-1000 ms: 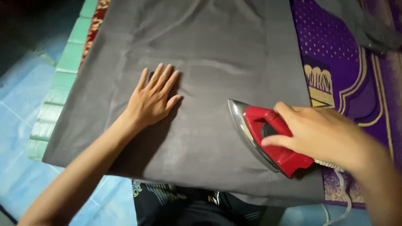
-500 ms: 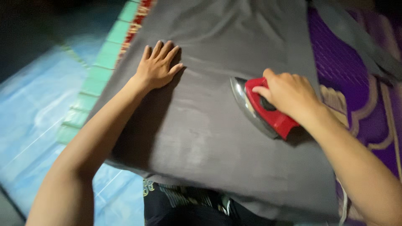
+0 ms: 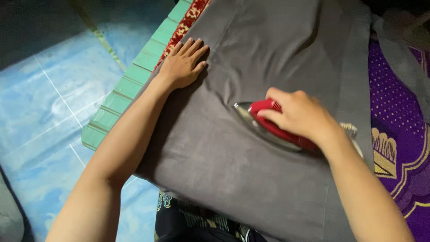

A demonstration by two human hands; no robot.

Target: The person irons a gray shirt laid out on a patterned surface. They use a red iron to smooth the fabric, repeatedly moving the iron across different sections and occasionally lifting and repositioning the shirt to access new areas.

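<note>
A dark grey cloth lies spread flat in front of me. My left hand presses on its far left edge, palm down, fingers apart. My right hand is closed around the handle of a red iron with a shiny metal sole, which rests on the cloth near the middle, its tip pointing left. Wrinkles fan out in the cloth beyond the iron.
Under the cloth lies a purple mat with gold patterns on the right and a green-edged, red-patterned mat on the left. The floor is blue tile. A white cord trails behind the iron. Dark patterned clothing shows at the bottom.
The view has swung right and tilted. My left hand slid toward the cloth's far left edge. The iron moved forward and left across the cloth under my right hand.
</note>
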